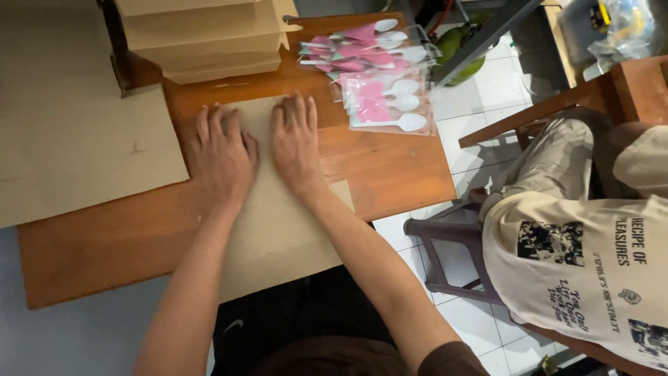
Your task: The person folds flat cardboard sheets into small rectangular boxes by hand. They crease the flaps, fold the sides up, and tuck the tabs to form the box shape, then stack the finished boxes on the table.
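Both hands flat, fingers spread: left hand [223, 157] and right hand [296, 143] press a matte brown cardboard sheet [278, 223] at frame centre on the glossy wooden bench [390, 170]. Its near edge overhangs. Upper right, plastic-wrapped white spoons [390, 97]; stacked boxes [202, 35] cut off above.

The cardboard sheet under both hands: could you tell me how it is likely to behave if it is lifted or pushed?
The cardboard sheet looks thin and flat, so it is probably light and would flex when lifted by one edge. It overhangs the table without drooping, so it seems fairly stiff. On the smooth wood it would likely slide easily once the left hand and right hand lift.
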